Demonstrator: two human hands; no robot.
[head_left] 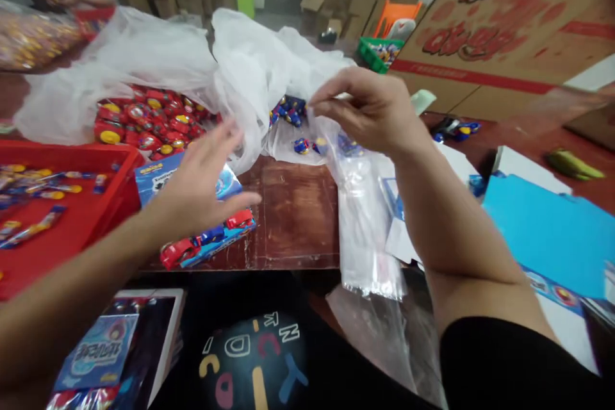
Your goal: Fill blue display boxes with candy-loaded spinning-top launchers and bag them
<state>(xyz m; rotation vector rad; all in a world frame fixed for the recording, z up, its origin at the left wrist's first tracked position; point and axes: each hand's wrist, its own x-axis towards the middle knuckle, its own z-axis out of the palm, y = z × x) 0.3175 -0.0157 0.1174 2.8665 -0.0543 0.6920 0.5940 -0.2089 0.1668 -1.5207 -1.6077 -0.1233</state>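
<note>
My left hand [204, 176] is open, slightly blurred, its fingers spread above a blue printed box [156, 173]. Red and blue toy cars [211, 235] lie along that box's near edge. My right hand [372, 106] is raised at the mouth of a white plastic bag [250, 51], thumb and fingers pinched together. What the pinch holds, if anything, I cannot make out. Below it, small blue toys [291, 110] lie inside the bag, a few close to its opening. A stack of clear plastic sleeves [368, 224] hangs over the table edge beneath my right forearm.
Red toy cars [148, 118] fill another white bag at left. A red tray [115, 179] holds small wrapped pieces. At right are blue and white box cards [552, 218] and a large carton [504, 25]. A green crate [372, 57] stands behind. Another person's arm shows at upper left.
</note>
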